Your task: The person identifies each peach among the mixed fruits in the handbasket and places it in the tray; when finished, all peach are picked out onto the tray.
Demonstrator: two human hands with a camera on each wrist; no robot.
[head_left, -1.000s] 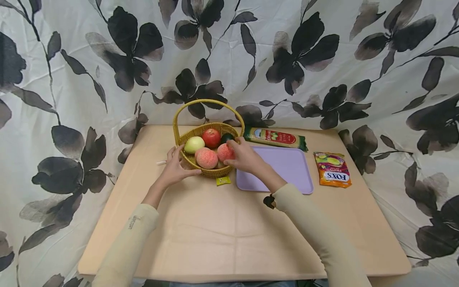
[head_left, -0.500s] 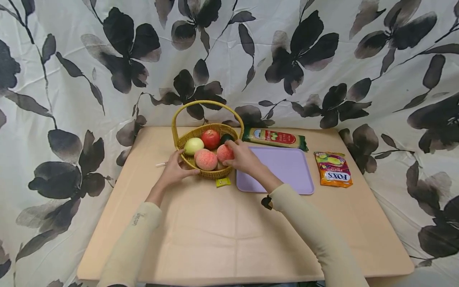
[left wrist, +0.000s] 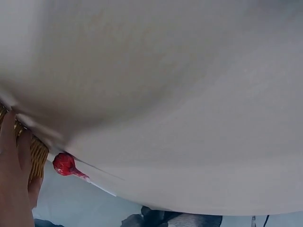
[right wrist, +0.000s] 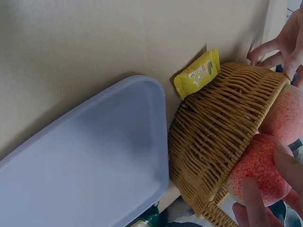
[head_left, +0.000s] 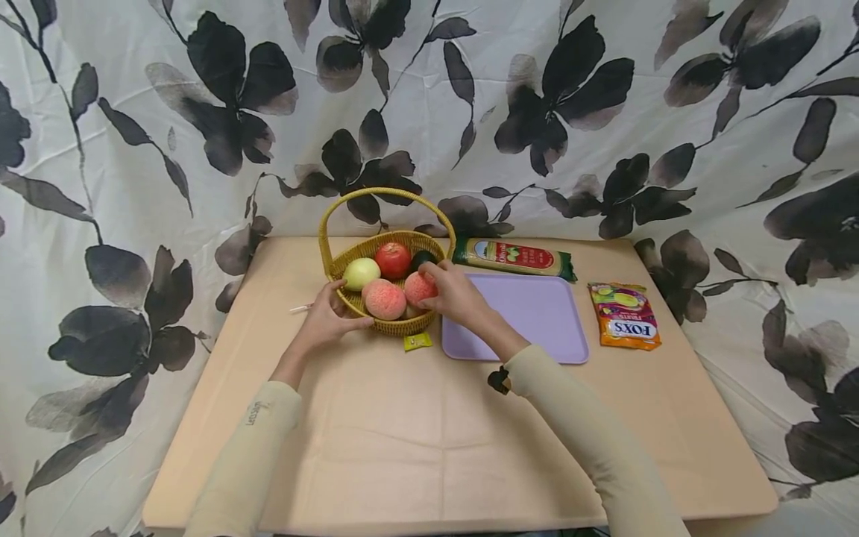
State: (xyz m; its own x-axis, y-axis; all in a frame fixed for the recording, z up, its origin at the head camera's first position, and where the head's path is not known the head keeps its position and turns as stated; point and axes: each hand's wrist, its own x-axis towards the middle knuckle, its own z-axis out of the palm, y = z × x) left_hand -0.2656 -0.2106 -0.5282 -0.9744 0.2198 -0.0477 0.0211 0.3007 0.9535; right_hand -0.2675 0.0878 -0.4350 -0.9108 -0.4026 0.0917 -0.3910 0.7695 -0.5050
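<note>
A yellow wicker basket [head_left: 405,327] with a tall handle stands toward the back of the table. My left hand [head_left: 326,316] grips its left side, fingers against the outer wicker [left wrist: 39,158] and thumb along the front. My right hand [head_left: 464,300] reaches over the right rim and holds a pink peach [right wrist: 258,168] between thumb and fingers, still in the basket. Another peach [head_left: 385,300] lies beside it. Behind them sit a pale yellow-green fruit [head_left: 361,274], a red round fruit [head_left: 392,259] and a dark green item [head_left: 422,259], partly hidden.
A lilac tray [head_left: 537,317] lies right of the basket, with a green-ended long packet [head_left: 513,256] behind it. Farther right is a FOX'S candy bag [head_left: 624,315]. A small yellow wrapped sweet [right wrist: 197,74] lies before the basket; a red lollipop [left wrist: 64,164] lies left of it.
The view has shifted slightly. Both hands stay at the basket, and the right keeps its fingers on the same peach; little else differs.
</note>
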